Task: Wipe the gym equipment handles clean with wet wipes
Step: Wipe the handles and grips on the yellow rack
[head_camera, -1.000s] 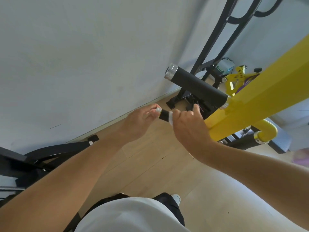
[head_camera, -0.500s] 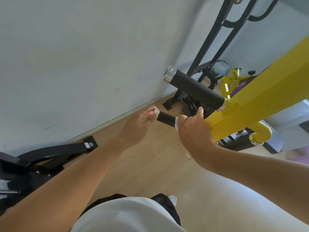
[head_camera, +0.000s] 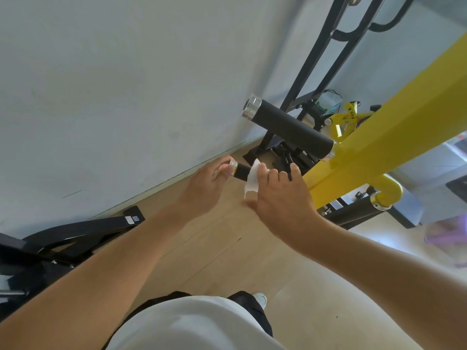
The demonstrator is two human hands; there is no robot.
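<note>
A small black handle (head_camera: 241, 171) with a silver end cap sticks out from the yellow machine arm (head_camera: 379, 147). My left hand (head_camera: 204, 188) pinches the silver cap between thumb and fingers. My right hand (head_camera: 280, 195) lies over the handle with its fingers spread and fairly straight. It presses a white wet wipe (head_camera: 251, 183) against the handle, and part of the wipe hangs free below. The rest of the handle is hidden under this hand. A thicker black foam handle (head_camera: 290, 131) with a silver cap juts out above.
A grey wall runs along the left. A black machine frame (head_camera: 326, 59) stands behind the handles. Another black frame (head_camera: 63, 238) lies low on the left. A yellow elbow with a black roller (head_camera: 353, 213) is at the lower right. The floor is light wood.
My right hand has loosened from a closed grip round the handle to spread fingers, and the wipe now shows beneath it. My left hand still holds the end cap.
</note>
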